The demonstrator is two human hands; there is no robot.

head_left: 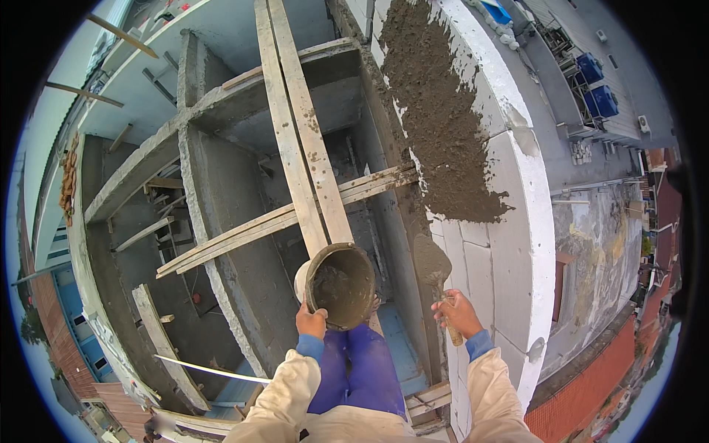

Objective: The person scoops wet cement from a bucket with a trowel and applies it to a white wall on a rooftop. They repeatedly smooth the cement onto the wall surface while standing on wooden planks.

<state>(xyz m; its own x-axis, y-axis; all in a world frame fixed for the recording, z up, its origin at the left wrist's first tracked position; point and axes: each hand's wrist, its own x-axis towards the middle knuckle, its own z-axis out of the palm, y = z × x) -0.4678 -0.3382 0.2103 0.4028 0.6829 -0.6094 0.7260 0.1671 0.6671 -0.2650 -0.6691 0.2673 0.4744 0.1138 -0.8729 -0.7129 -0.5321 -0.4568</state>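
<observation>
My left hand [311, 323] grips the rim of a round mortar bucket [340, 286], which is tilted so its grey-smeared inside faces up. Some wet mortar lies at its bottom. In my right hand [459, 314] is the wooden handle of a trowel [432, 260], its blade coated with mortar and pointing away from me. The blade lies beside the white block wall [473, 258] on my right. Rough wet mortar [436, 111] covers the far stretch of that wall's face, ending in a ragged lower edge a little beyond the trowel.
Two long planks [299, 125] run ahead of me, resting across crosswise boards [288, 215]. Below them open deep rooms between bare concrete walls [193, 192]. A loose board [170, 347] leans at the lower left. Beyond the right wall are blue tanks [600, 87] and an orange roof [583, 384].
</observation>
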